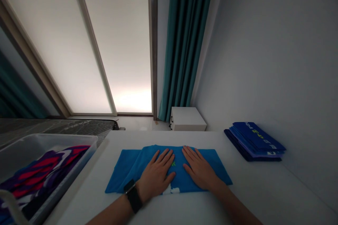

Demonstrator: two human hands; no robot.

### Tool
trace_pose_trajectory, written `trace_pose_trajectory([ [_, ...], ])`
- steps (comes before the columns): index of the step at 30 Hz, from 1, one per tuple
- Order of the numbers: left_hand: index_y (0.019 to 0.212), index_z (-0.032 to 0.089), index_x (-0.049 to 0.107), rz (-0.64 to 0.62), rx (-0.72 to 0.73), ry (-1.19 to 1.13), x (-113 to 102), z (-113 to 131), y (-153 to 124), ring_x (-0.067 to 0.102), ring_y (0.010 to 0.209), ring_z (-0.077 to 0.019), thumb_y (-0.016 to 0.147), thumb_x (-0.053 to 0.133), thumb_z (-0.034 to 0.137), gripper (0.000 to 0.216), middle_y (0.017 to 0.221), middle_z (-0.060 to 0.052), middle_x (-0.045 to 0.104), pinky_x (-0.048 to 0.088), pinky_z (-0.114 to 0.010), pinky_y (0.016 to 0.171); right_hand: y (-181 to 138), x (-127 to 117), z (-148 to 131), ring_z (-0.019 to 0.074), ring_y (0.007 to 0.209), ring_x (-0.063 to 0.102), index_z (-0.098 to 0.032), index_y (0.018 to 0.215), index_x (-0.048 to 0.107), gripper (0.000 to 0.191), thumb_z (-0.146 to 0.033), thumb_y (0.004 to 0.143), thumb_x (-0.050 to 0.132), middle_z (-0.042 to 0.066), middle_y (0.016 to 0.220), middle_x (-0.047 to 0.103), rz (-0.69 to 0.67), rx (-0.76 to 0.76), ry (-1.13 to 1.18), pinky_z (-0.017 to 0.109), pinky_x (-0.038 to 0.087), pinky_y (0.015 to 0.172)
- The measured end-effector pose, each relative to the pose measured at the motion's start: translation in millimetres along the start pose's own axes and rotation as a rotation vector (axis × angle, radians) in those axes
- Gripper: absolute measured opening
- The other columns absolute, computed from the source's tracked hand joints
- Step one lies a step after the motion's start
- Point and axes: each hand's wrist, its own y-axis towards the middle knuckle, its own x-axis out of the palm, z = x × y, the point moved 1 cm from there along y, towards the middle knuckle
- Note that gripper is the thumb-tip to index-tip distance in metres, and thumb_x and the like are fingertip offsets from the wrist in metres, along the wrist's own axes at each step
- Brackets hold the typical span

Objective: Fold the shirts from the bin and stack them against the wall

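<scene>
A bright blue garment (129,168), partly folded, lies across the white table in front of me. White print shows at its near edge and a small green mark sits near its middle. My left hand (157,172) rests flat on the left-centre of the cloth, fingers stretched out, with a dark watch on the wrist. On the right-centre of the same cloth lies my right hand (198,168), palm down, thumb apart from the other fingers. Both hands press on top of the fabric without gripping it. What lies beneath the palms is hidden.
Folded dark blue and purple clothes (256,140) form a stack at the table's right, near the wall. At the left stands a clear plastic bin (92,142) holding striped purple and red clothing (39,175). Beyond the white table (87,186) is a low white cabinet (187,117).
</scene>
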Motion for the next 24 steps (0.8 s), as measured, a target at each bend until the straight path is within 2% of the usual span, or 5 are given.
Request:
trace_pose_trajectory([
  [5, 0.152, 0.026, 0.023, 0.036, 0.008, -0.008, 1, 1, 0, 0.028, 0.142, -0.0263, 0.098, 0.034, 0.050, 0.059, 0.154, -0.006, 0.032, 0.020, -0.050, 0.117, 0, -1, 14, 0.0195, 0.145, 0.017, -0.019, 0.152, 0.021, 0.062, -0.051, 0.100, 0.016, 0.006, 0.157, 0.023, 0.000, 0.045, -0.015, 0.044, 0.011, 0.119],
  [13, 0.150, 0.025, 0.028, 0.029, 0.001, 0.013, 2, 0, 1, 0.030, 0.141, -0.0269, 0.098, 0.033, 0.051, 0.058, 0.153, -0.005, 0.034, 0.022, -0.050, 0.117, -5, 0, 35, 0.0206, 0.145, 0.017, -0.020, 0.152, 0.019, 0.062, -0.052, 0.099, 0.014, 0.006, 0.157, 0.023, 0.008, 0.116, -0.015, 0.045, 0.012, 0.119],
  [24, 0.151, 0.025, 0.027, 0.007, 0.009, 0.047, 1, 3, 1, 0.029, 0.142, -0.0259, 0.099, 0.031, 0.050, 0.057, 0.154, -0.005, 0.033, 0.021, -0.049, 0.116, -13, -2, 49, 0.0199, 0.145, 0.018, -0.014, 0.151, 0.024, 0.062, -0.049, 0.100, 0.016, 0.008, 0.157, 0.024, 0.023, 0.140, 0.142, 0.043, 0.014, 0.119],
])
